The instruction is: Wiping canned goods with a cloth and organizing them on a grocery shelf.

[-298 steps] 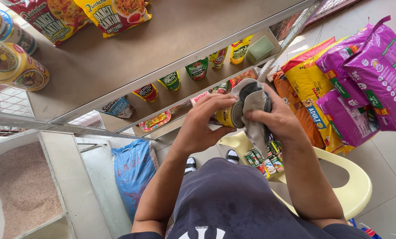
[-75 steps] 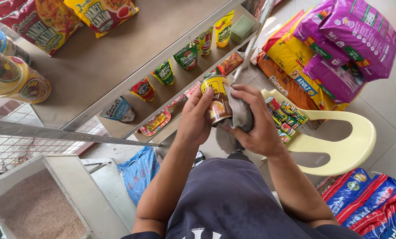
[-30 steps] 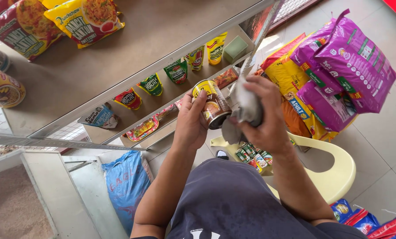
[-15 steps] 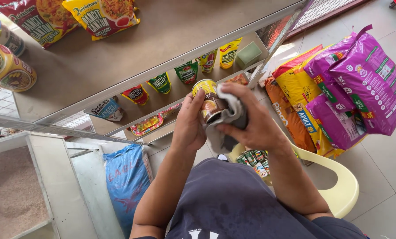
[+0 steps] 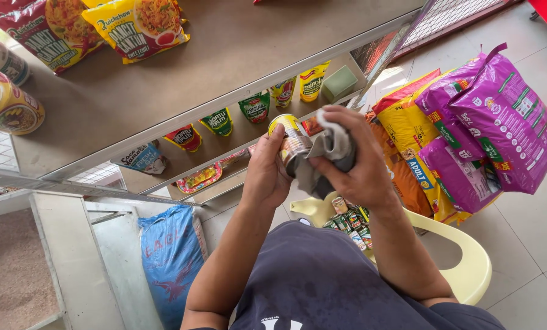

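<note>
Head view: a pale yellow plastic chair [image 5: 469,269] holds small tins [image 5: 347,215] on its seat. Above that chair, the left hand [image 5: 267,174] is clamped around a yellow-lidded metal can [image 5: 290,142], fingers curled. The right hand [image 5: 362,165] grips a crumpled grey cloth [image 5: 328,153], pressing it against the can's side.

- Small grocery / corner shop, by the stock on show.
- Wooden counter top [image 5: 237,55] w/ instant noodle packs [image 5: 142,24] and tins [image 5: 4,110] laid out.
- Shelf below [image 5: 224,153] holds sauce & seasoning pouches [image 5: 255,107] in a row, faced outward.
- Big pet food sacks [image 5: 499,116], purple, yellow, orange, stacked on tiled floor [image 5: 530,232].
- More small cans [image 5: 347,214] piled on a pale yellow plastic chair [image 5: 469,275].
- Bin of loose grain [image 5: 11,269] at lower left, blue sack [image 5: 169,256] beside it.
- Wire mesh panel [image 5: 451,15] at counter end.
</note>
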